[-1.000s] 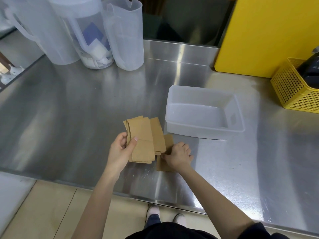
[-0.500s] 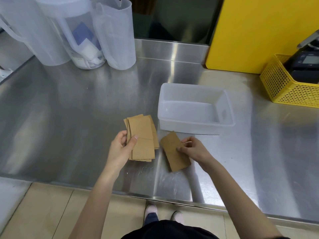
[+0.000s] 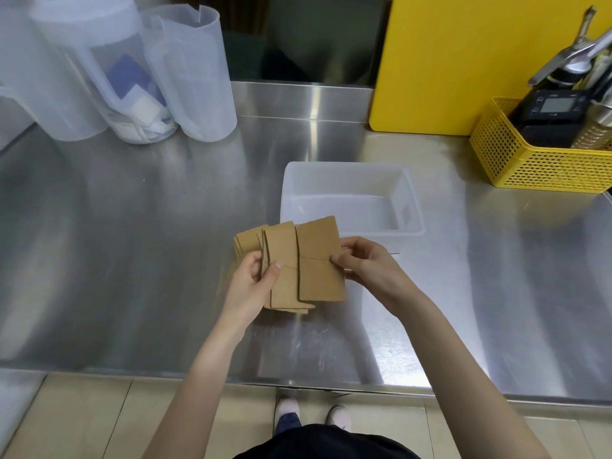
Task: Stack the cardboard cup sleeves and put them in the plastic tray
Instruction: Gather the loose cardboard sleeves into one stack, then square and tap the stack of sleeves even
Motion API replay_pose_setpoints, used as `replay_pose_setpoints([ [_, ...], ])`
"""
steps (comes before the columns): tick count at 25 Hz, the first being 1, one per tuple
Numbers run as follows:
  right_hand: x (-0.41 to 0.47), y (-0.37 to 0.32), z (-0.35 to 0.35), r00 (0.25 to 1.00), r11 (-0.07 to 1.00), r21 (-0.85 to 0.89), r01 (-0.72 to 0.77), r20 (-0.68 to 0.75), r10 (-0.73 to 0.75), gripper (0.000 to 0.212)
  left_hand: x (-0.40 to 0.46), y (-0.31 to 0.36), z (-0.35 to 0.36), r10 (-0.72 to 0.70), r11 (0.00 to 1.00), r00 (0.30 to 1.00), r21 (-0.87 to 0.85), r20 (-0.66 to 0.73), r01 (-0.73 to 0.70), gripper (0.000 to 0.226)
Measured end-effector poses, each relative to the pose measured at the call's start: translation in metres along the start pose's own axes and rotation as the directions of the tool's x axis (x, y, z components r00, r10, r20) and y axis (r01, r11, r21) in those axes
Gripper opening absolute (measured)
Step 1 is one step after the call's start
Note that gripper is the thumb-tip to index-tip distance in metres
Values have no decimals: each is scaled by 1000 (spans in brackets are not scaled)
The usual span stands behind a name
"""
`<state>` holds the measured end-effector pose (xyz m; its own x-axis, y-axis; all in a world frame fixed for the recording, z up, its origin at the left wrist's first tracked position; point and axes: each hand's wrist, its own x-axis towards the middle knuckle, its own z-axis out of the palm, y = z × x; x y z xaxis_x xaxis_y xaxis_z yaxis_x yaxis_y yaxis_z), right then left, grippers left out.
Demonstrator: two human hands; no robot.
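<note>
My left hand [image 3: 253,286] grips a fanned stack of several flat brown cardboard cup sleeves [image 3: 281,260], held above the steel counter. One more sleeve [image 3: 319,263] is pinched at its right edge by my right hand [image 3: 367,266] and lies against the right side of that stack, partly overlapping it. The translucent white plastic tray [image 3: 412,193] stands just behind my hands with nothing in it. Its near left corner is hidden by the sleeves.
Three translucent plastic jugs [image 3: 188,74] stand at the back left. A yellow board [image 3: 463,61] leans against the back wall. A yellow mesh basket [image 3: 536,164] holding a black device sits at the right. The counter's front edge [image 3: 298,384] runs below my forearms.
My right hand lifted the single sleeve off the counter and brought it left against the stack in my left hand. The stack rose slightly.
</note>
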<state>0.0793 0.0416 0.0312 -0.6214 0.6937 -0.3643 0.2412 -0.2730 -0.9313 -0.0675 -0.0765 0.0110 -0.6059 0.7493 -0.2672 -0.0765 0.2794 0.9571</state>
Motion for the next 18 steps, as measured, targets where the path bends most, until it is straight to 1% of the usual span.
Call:
replay_pose_setpoints([
  [3,-2,1,8,1000,997,-74,-13,-29,11,24,-2,4,11,-4,1000,999,3,42,4,37],
  [6,-3,2,11,997,991,-131,-41,-65,32,32,-6,9,21,-8,999,998,-33,66,10,32],
  [8,-4,3,12,997,986,-161,-50,-70,39,38,-5,6,24,-18,999,995,-28,97,21,34],
  [9,-6,3,12,997,982,-180,-55,-62,45,41,-4,4,25,-18,999,993,-26,114,21,29],
  [10,-8,4,12,997,978,-198,-58,-54,48,44,-5,5,26,-20,999,991,-36,132,25,19],
  [11,-10,4,13,998,975,-216,-56,-47,47,46,-5,3,28,-21,999,990,-31,143,25,15],
  [13,-12,4,12,999,968,-247,-51,-31,45,49,-6,0,31,-20,999,986,-33,165,26,18],
  [15,-15,7,9,997,969,-235,-69,0,71,50,-7,0,35,-20,998,986,-58,166,30,19],
  [18,-20,18,2,989,982,-127,-140,39,146,52,-8,4,41,-21,991,992,-129,128,38,24],
])
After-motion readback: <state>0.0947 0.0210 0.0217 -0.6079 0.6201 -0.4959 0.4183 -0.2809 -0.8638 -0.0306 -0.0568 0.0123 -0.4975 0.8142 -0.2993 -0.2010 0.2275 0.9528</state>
